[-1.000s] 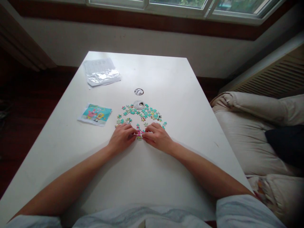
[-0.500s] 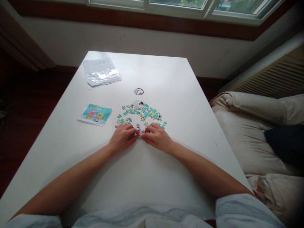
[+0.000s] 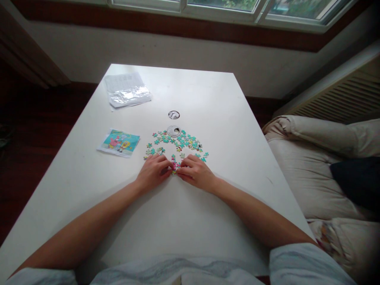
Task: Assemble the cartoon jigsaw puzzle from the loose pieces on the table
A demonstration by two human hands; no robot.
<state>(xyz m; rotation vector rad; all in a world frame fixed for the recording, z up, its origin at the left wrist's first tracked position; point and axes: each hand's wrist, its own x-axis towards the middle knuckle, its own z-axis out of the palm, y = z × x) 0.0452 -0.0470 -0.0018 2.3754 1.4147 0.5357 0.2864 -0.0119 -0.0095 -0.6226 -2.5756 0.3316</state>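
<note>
Near mid-worktop (image 3: 178, 221), low between both hands: small group of pink puzzle pieces (image 3: 173, 163), lying flat, lengthwise away from the wearer, green at far tip, touches of yellow at near end. Located directly between opposing fingertips.

Left hand (image 3: 171, 167): bent at the fingers, thumb and forefinger grasping the left edge of the pink group. Right hand (image 3: 178, 167): curled in mirror fashion, thumb and forefinger at the right edge, just about touching — cannot tell whether pinching a piece or merely steadying. Both forearms angled inward over the white surface, short pale sleeves (image 3: 305, 263) at the near corners.

Beyond the hands: loose puzzle pieces (image 3: 190, 139), mostly green with some yellow and pink, scattered in an arc from left-hand knuckles around to right-hand knuckles. At the far edge of the arc: silvery round disc (image 3: 170, 131), touching or very near some pieces. Farther off, apart from it: dark-rimmed oval (image 3: 173, 114), contents pale, too small to identify.

To the left: flat packet (image 3: 120, 142) with cartoon figures on teal. Behind that, well apart, near the far left corner: clear plastic sleeve (image 3: 127, 90) — shiny, with pale sheets inside.
</note>
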